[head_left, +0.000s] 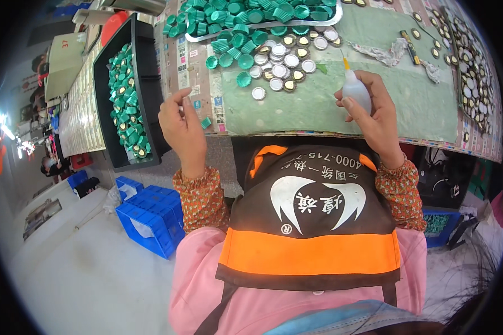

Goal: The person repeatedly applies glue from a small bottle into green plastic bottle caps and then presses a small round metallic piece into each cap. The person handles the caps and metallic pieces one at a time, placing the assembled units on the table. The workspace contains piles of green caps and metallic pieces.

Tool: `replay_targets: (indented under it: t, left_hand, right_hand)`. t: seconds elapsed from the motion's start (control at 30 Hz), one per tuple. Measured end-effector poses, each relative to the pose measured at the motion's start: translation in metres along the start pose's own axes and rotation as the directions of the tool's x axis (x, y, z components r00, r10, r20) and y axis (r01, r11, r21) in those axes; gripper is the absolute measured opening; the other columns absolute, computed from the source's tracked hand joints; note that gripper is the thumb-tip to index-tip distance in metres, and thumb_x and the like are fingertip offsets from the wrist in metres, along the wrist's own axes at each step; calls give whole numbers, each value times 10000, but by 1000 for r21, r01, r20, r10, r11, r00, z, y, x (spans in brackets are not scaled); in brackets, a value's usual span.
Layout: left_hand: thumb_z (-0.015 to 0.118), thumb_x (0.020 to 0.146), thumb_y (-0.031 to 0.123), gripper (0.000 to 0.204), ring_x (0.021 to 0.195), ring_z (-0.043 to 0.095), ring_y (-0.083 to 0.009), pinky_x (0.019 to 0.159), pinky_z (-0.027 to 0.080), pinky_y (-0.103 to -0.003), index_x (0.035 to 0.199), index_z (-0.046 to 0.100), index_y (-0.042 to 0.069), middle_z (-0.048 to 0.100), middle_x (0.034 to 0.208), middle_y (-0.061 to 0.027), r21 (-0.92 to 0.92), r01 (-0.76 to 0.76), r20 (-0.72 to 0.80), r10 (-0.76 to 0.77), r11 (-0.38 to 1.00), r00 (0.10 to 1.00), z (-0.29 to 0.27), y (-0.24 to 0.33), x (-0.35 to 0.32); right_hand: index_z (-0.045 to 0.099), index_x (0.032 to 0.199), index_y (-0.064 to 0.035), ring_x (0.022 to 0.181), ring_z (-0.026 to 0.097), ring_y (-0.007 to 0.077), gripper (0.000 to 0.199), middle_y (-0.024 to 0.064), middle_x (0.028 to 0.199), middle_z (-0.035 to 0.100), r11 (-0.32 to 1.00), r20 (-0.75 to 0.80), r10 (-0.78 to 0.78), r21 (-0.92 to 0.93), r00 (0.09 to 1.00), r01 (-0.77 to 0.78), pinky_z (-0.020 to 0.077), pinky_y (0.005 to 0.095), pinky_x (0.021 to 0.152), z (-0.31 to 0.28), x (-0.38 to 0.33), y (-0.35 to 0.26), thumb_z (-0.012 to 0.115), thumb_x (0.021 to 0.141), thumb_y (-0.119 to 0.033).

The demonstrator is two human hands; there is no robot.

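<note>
My right hand [381, 120] is wrapped round a squeeze bottle [356, 92] of translucent white plastic, whose narrow yellow tip points up and away from me. Over the table's near edge on the left, my left hand [184, 131] holds nothing; its fingers are loosely bent and apart. One small green fluted cup [206, 122] lies just right of it. Between the hands and farther off, round caps [278, 69] are spread on a green cloth [302, 109], some white side up, others with gold centres. Several loose green cups [243, 79] lie beside them.
A metal tray [332, 21] heaped with green cups stands at the far side. To the left is a black bin [151, 84] of cups. More caps fill a tray [475, 84] at far right. Crumpled tissue [385, 54] and a yellow tube [411, 47] lie right. Blue crates [151, 215] stand on the floor.
</note>
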State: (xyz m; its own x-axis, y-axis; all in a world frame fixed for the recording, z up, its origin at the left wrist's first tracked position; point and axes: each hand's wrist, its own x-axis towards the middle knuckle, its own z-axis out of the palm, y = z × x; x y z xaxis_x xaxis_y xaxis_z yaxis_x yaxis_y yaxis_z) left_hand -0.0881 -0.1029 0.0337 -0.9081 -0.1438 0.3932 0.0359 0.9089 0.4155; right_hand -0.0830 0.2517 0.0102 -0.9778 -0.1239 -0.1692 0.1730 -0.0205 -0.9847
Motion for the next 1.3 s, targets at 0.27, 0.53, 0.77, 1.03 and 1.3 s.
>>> replay_targets:
  t: [0.27,0.53,0.77,1.03,1.3]
  left_hand:
    - [611,998,238,326,940,565,-261,851,448,-416,1280,605,75,588,1013,-100,138,189,163,-211,972,964,-10,-23,-55]
    - [708,910,119,229,931,613,-266,750,510,-371,1127,652,71,636,1017,-90,-158,142,278,-94,977,956,10,0,-59]
    - [734,803,-81,340,927,611,-235,688,538,-297,1095,663,76,615,1052,-104,-686,-35,322,347,727,881,31,68,-55]
    - [644,937,-35,386,1036,586,-142,817,535,-273,1278,486,54,541,1194,-80,-857,355,480,332,373,812,49,79,-80]
    - [656,969,45,493,973,546,-91,814,521,-251,1400,417,42,507,1262,-63,-812,462,561,256,357,787,45,87,-78]
  right_hand:
    - [509,1350,-41,940,655,109,433,75,1099,684,1000,91,-11,19,996,10,527,256,700,17,7,3,677,968,-153]
    - [553,1268,-51,903,621,100,388,56,1019,648,979,181,-173,-80,968,190,518,268,734,46,8,18,716,936,-170]
    - [566,1191,-34,736,604,68,380,29,932,633,952,283,196,175,939,-252,500,221,558,62,7,0,774,906,-175]
    - [563,1198,-42,794,631,82,443,16,961,634,885,323,271,287,907,-366,532,230,579,47,0,-5,821,840,-76]
    - [564,1168,-37,786,637,86,402,32,958,637,868,253,258,363,932,-339,549,229,575,51,-6,5,802,846,-56]
